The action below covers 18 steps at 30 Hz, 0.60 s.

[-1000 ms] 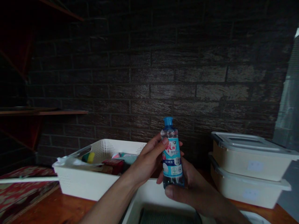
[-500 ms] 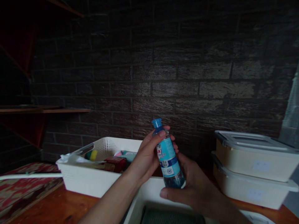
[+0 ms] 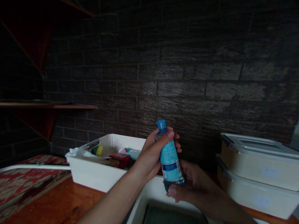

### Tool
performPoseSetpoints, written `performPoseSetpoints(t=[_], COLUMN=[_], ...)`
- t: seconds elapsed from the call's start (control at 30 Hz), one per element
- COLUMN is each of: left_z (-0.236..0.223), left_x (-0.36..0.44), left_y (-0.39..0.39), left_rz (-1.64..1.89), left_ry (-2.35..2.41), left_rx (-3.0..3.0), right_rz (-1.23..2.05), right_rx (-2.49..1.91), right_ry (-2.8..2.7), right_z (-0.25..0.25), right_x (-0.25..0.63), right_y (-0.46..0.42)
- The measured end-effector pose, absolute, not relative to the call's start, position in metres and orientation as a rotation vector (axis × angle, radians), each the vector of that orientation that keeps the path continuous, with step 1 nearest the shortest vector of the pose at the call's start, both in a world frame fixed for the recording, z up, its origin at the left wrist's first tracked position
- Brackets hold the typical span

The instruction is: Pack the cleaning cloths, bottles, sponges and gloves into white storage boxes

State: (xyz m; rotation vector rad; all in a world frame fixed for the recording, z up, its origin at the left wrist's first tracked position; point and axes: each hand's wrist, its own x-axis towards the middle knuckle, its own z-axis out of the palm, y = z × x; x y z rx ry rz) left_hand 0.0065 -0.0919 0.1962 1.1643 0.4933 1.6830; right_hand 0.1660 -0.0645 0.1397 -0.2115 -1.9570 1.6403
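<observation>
A clear plastic dish soap bottle (image 3: 169,160) with a blue cap and a light-blue label is held tilted, its cap up and leaning left. My left hand (image 3: 151,152) wraps round its upper part, thumb across the front below the neck. Low on the bottle, my right hand (image 3: 193,182) grips the base, with the thumb in front and fingers partly hidden behind. Below the bottle is a white bin (image 3: 137,207) with a dark, textured item (image 3: 171,215) inside, which I cannot make out.
Behind my left arm stands a white perforated basket (image 3: 93,175) holding a yellow-and-green sponge (image 3: 99,151), a red packet (image 3: 121,159) and other packages. Two lidded boxes (image 3: 259,174) are stacked at right. Wooden shelves (image 3: 77,106) jut out at left, before a dark brick wall (image 3: 163,71).
The bottle has been turned about its length, so a different side of the label faces me. My right thumb has moved up onto its base. The view has shifted slightly left.
</observation>
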Motion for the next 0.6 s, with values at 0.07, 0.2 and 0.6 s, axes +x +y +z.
performPoseSetpoints(t=[0.07,0.2,0.6], left_z=[0.196,0.195,0.196], left_x=[0.007,0.007,0.005], left_y=[-0.092,-0.092,-0.091], left_rz=[1.688,1.653,1.755], left_ry=[0.530,0.494,0.472], left_rx=[1.161,1.164,1.192], right_rz=[1.564,1.592,1.660], right_rx=[-0.217,-0.220,-0.230], right_ry=[-1.969,-1.972,-1.943], right_z=[0.136,0.134,0.145], right_x=[0.164,0.166,0.168], right_y=[-0.060,-0.060,-0.065])
